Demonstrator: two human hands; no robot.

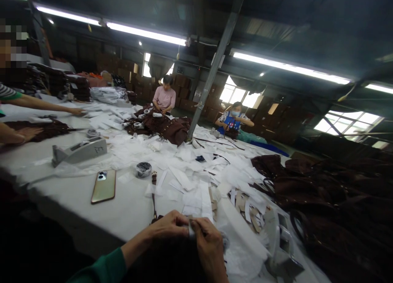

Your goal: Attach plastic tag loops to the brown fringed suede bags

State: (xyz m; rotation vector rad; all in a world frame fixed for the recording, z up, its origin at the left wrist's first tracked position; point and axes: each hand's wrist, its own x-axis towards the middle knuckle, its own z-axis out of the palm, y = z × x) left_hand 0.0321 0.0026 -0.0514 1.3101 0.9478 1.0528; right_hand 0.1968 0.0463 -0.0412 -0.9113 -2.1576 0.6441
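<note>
Left hand (168,227) and right hand (209,245) are brought together at the near table edge. The fingertips of both are pinched on a small white slip (191,230), which is held between them. A dark brown piece (166,260) is seen beneath the hands, its detail lost in shadow. The left forearm is covered by a green sleeve (104,268).

A brown strap (153,195) is laid on the table (76,213) just beyond the left hand. White paper scraps (190,189) are spread past it. A phone (103,186) is laid face down to the left, with a tape roll (143,169) near it and a grey dispenser (80,151) farther left. A second dispenser (284,250) is set to the right of the hands. Brown bags (331,193) are heaped at far right.

A co-worker's arm (46,105) is stretched over the table at left. A person in pink (165,98) and a person in blue (233,120) are seated at the far end.
</note>
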